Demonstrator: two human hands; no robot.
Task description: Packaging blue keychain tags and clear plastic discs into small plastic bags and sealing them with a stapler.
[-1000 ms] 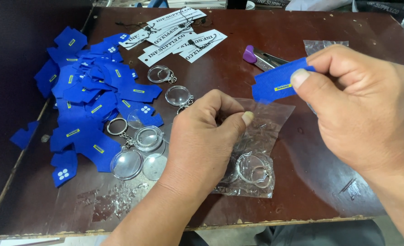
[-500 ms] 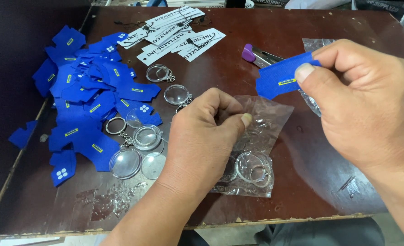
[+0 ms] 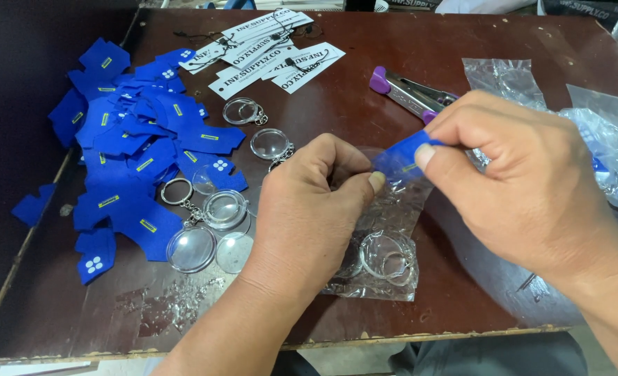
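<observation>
From the head camera, the right hand (image 3: 525, 188) pinches a small blue felt piece (image 3: 401, 159) between thumb and forefinger, its grip closed on the felt's right end, and holds it just above the mouth of a clear plastic pouch (image 3: 385, 244) that lies flat on the brown bench (image 3: 406, 83). The left hand (image 3: 309, 209) is curled over the pouch's upper edge, thumb tip almost touching the felt; its fingers are folded under, so I cannot tell whether they grip the film or only press on it. To do this well, the felt looks best kept flat and fed edge-first while the left thumb keeps the thin film spread, since limp plastic would likely fold and catch a corner. Inside the pouch's lower end sit clear round keyring shells (image 3: 382, 254). Left of the hands lie more loose clear domes with metal rings (image 3: 204, 230), and beyond them a spread heap of blue felt pieces (image 3: 135, 146). White card tags (image 3: 267, 52) lie at the far edge, a purple-handled punch tool (image 3: 410, 90) rests just behind the right hand, and more clear bags (image 3: 594, 132) crowd the right side, close to that wrist.
</observation>
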